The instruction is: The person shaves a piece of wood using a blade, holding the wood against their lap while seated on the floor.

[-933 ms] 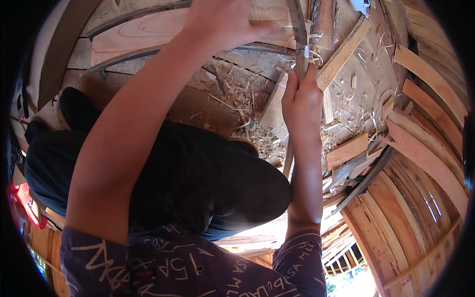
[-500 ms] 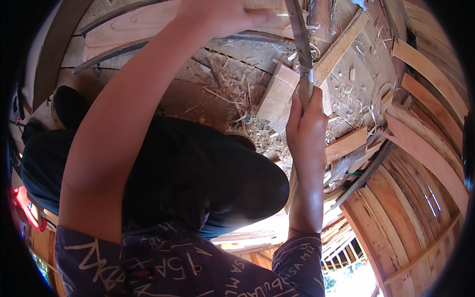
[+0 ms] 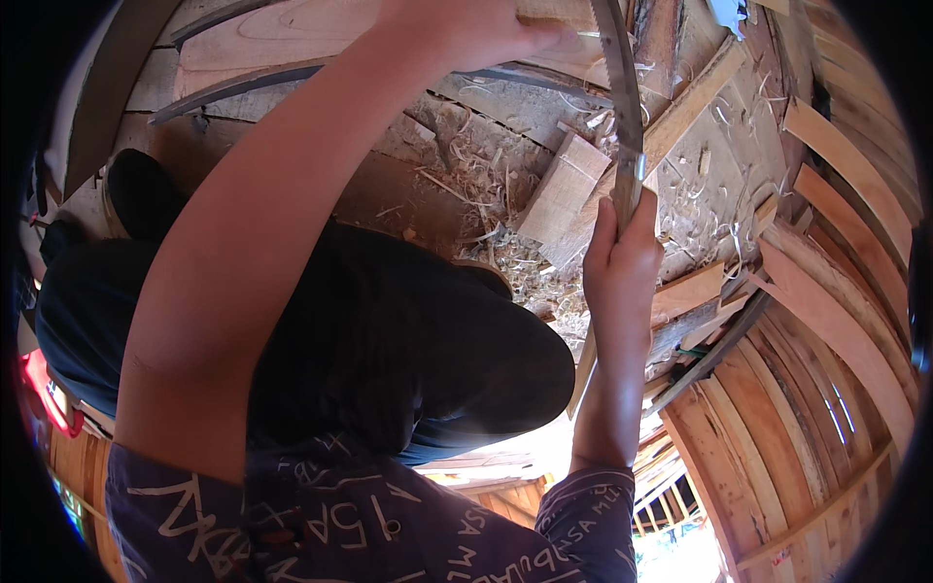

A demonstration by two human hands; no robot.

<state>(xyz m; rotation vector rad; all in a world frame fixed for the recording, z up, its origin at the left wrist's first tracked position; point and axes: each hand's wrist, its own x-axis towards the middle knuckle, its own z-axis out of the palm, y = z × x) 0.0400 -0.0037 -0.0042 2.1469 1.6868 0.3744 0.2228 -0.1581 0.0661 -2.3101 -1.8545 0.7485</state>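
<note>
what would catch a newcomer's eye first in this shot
First the two bare arms rising from the lower edge: the right hand grips the lower end of a long curved metal blade right of centre, and the left hand reaches to the top edge near its upper end. Behind them, pale wood shavings litter the rough ground, and stacked curved wooden slats fill the right side.
</note>
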